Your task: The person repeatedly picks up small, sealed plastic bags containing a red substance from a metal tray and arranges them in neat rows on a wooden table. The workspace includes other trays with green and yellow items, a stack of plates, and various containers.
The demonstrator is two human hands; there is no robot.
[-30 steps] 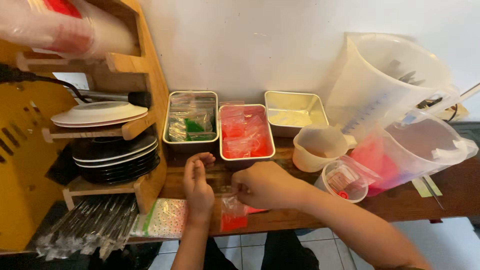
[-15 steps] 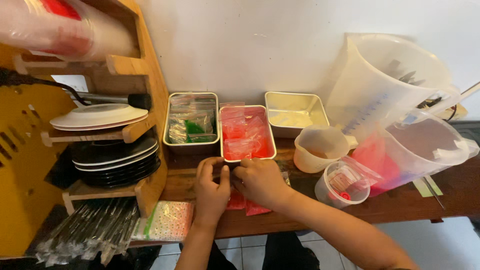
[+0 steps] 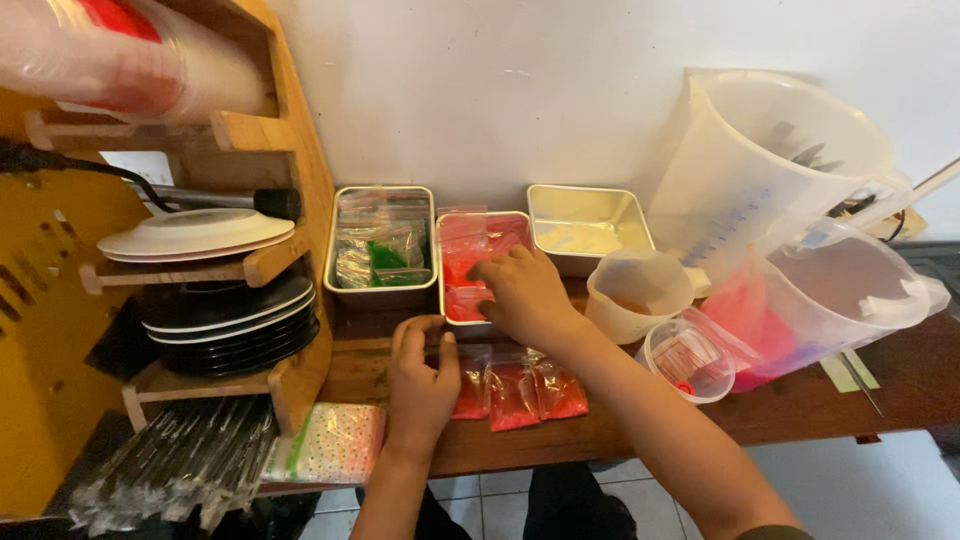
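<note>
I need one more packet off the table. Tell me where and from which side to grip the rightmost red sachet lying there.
The rightmost red sachet lies flat on the wooden table, beside two others on its left. Probably best to pinch its near bottom edge or free right edge, coming from above on the right; that side is open, while the left hand covers the row's other end.

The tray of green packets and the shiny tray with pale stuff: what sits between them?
Head view: the tray of red packets, with the right hand reaching in.
</note>
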